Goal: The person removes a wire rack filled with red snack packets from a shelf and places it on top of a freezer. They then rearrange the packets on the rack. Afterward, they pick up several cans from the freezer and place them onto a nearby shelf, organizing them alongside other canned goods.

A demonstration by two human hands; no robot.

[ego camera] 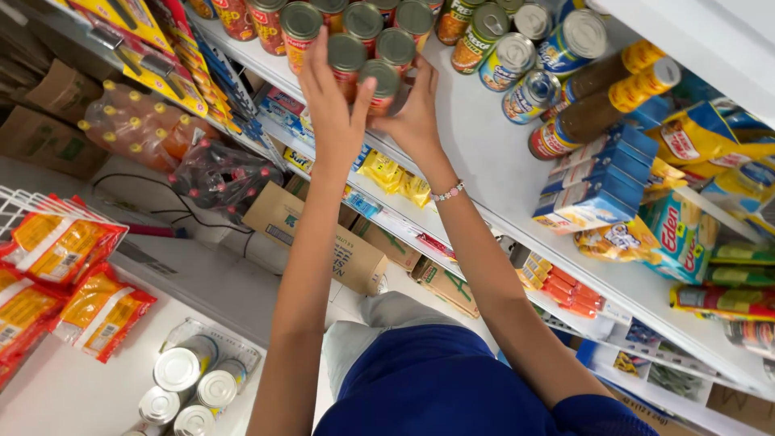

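Bright, even indoor light, no dim corners. Strongest glare on silver metal can lids (pixel 583 32) at top, w/ white shine on glossy orange-red snack packets (pixel 97 311) at left. White painted shelf board (pixel 484 153) nearly washed out. Shadows soft and short, faint grey under hands (pixel 335 105) (pixel 416 113) on the shelf. Wide-angle distortion: shelf edges bowed and slanted, things stretched toward corners. Slight motion blur on fingers and red-labelled tins (pixel 367 52). Blue shirt (pixel 436 387) at bottom soft, out of focus. Right edge smeared.
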